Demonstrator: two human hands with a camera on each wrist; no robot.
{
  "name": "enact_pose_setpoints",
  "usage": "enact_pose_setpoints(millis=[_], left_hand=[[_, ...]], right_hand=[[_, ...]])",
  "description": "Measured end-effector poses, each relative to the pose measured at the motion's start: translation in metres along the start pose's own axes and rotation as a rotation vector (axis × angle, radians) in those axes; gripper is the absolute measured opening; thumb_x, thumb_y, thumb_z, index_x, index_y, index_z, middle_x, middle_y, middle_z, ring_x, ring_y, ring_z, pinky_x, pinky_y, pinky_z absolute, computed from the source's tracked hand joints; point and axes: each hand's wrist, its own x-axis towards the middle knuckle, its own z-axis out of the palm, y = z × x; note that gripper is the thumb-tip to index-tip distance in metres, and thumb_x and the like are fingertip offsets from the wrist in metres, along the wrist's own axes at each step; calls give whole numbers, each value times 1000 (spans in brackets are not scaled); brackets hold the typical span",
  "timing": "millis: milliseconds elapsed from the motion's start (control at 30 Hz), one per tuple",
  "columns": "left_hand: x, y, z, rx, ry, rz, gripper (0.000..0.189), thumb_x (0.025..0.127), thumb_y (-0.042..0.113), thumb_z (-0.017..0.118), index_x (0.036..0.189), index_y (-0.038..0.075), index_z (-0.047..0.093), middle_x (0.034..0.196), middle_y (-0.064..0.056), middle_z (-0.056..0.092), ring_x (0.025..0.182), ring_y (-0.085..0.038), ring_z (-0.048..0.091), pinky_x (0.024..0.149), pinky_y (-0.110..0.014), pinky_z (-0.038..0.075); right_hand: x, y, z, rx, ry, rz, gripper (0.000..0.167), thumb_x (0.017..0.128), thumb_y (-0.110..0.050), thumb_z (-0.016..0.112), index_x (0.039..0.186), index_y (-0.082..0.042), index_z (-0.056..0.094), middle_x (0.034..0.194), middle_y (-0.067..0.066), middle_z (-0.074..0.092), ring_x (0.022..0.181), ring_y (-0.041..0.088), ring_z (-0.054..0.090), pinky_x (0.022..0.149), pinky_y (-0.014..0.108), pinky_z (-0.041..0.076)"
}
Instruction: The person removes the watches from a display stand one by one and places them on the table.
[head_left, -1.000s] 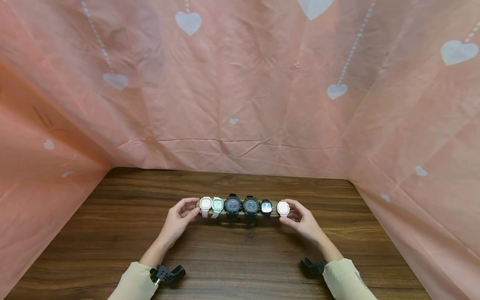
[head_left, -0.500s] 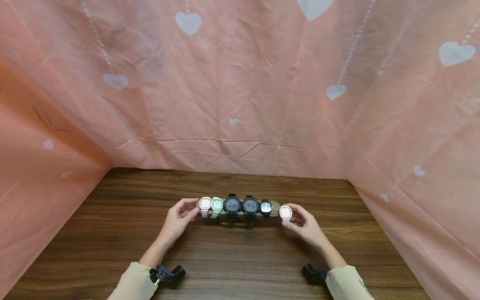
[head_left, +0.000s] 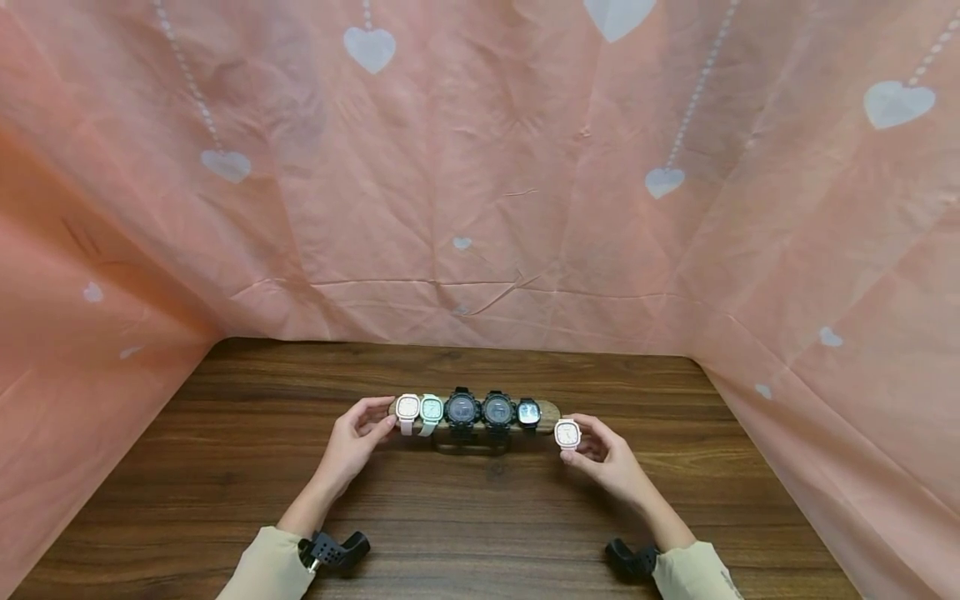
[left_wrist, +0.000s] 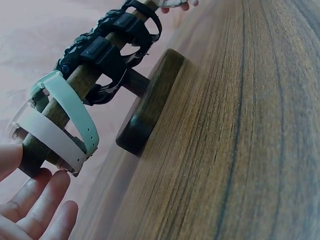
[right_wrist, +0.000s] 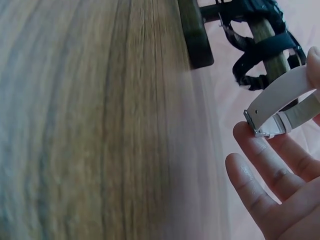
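Note:
A wooden T-bar watch stand [head_left: 551, 412] holds a row of watches. From the left come a pale pink watch [head_left: 407, 407], a mint green watch [head_left: 431, 409], two bulky black watches [head_left: 480, 408] and a small square-faced dark watch [head_left: 528, 412]. My left hand [head_left: 358, 435] grips the bar's left end, thumb and fingertips around it beside the pink strap. Just off the bar's right end, my right hand [head_left: 611, 458] pinches a pale pinkish-white watch [head_left: 567, 434] by its case. Its buckled strap [right_wrist: 285, 92] forms a closed loop in the right wrist view, fingertips at the buckle.
The stand's dark base block [left_wrist: 152, 102] rests on the brown wood-grain table [head_left: 480, 517]. Pink cloth [head_left: 480, 167] printed with white hearts hangs behind and along both sides. A black wrist-camera mount [head_left: 337, 550] sits on each forearm near the sleeve.
The pinkish-white watch has come off the bar's right end and moved slightly toward the body in my right hand, baring that end. My left hand keeps its grip on the bar.

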Motion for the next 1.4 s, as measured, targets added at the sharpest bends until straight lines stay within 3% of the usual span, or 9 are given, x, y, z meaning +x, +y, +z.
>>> enact_pose_setpoints(millis=[300,567,933,1100,1200,1400], left_hand=[[0,-2,0,2,8,-12,33,89,1,61,121,-4,55,110,-24,57,94,-45,57,78,-50,50],[0,-2,-1,1,10,-9,33,89,1,60,121,-4,55,111,-24,57,94,-45,57,78,-50,51],[0,-2,0,-3,8,5,32,89,1,60,120,-4,55,111,-24,57,93,-44,58,78,-50,51],[0,-2,0,-1,10,7,32,89,1,60,120,-4,55,110,-24,57,87,-29,63,77,-49,51],[1,-3,0,-1,8,9,32,88,1,61,120,-4,55,110,-24,57,83,-20,63,77,-48,52],[1,-3,-1,0,8,4,33,89,1,60,120,-4,55,109,-24,58,87,-30,62,77,-49,51]], right_hand=[[-5,-8,6,2,-20,-5,47,80,-1,71,122,1,51,101,15,60,80,20,63,68,27,54],[-10,-15,12,-24,-40,16,46,79,3,70,121,1,52,98,11,59,79,21,62,67,31,54],[-16,-46,25,-18,-82,2,42,80,5,68,118,7,50,90,18,59,76,24,62,63,32,54],[-17,-48,29,-2,-104,14,42,81,4,68,118,7,50,89,18,60,75,26,63,63,30,54],[-17,-36,31,3,-124,12,42,82,0,68,120,3,50,90,15,61,75,24,63,62,29,54],[-17,-17,35,11,-166,2,42,84,-6,69,121,-3,50,91,12,61,76,22,64,61,30,55]])
